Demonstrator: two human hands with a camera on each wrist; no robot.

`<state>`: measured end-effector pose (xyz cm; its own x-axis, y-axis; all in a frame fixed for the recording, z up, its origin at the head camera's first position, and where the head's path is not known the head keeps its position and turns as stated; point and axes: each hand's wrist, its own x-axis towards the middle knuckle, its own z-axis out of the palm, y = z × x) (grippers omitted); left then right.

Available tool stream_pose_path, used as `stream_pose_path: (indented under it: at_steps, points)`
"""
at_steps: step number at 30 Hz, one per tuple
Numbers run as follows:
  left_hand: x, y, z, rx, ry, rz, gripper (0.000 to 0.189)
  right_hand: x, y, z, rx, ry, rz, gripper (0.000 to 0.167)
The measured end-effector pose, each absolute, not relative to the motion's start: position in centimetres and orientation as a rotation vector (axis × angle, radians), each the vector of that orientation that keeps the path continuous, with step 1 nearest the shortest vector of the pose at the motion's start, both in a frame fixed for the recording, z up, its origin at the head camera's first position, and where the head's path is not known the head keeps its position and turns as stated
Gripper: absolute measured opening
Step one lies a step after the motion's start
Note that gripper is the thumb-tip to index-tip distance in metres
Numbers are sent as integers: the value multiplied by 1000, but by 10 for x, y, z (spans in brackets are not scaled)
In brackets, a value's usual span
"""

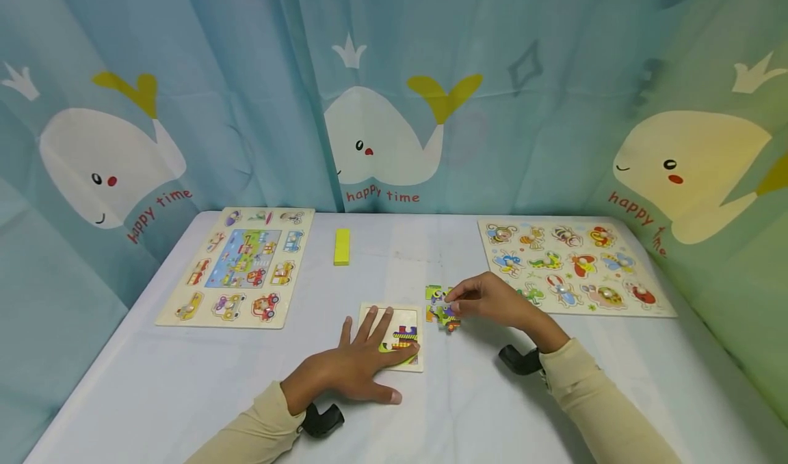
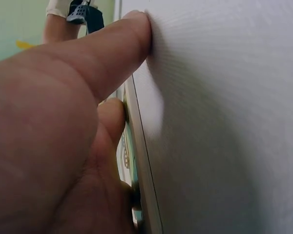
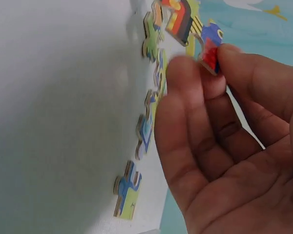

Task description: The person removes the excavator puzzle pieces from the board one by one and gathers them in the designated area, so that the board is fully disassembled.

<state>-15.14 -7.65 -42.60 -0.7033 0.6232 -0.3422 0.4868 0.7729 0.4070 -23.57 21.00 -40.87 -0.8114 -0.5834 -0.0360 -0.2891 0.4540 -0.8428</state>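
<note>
My left hand (image 1: 356, 365) lies spread over a small wooden puzzle tray (image 1: 415, 315), its fingers straight and resting on the board. Some colourful jigsaw pieces (image 1: 406, 337) sit inside the tray, partly covered by those fingers. In the left wrist view the thumb (image 2: 122, 46) reaches past the tray's edge (image 2: 142, 156) to the white cloth. Just right of the tray, my right hand (image 1: 489, 303) is over a cluster of loose jigsaw pieces (image 1: 434, 306). Its thumb and fingers pinch a red and blue jigsaw piece (image 3: 212, 46), seen best in the right wrist view.
A vehicle peg puzzle board (image 1: 212, 310) lies at the left, an insect peg puzzle board (image 1: 575, 300) at the right. Behind the tray is a yellow block (image 1: 342, 247). Separate jigsaw pieces (image 3: 129, 195) dot the white tablecloth (image 1: 203, 389). A whale-printed curtain (image 1: 265, 142) hangs behind.
</note>
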Motion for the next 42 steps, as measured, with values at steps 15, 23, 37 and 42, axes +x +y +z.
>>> stream_pose_path:
  at_steps: [15,23,37,42]
  points:
    - [-152,-77,-427,853,2486,411,73,-240,216,-413,-675,2495,-1172,11]
    - [-152,-78,-427,862,2484,414,73,-238,214,-411,-655,2572,-1112,11]
    - [-153,-80,-429,883,2474,436,73,-240,217,-409,-686,2689,-1020,12]
    - [-154,-80,-429,873,2471,438,73,-242,214,-410,-717,2672,-1052,12]
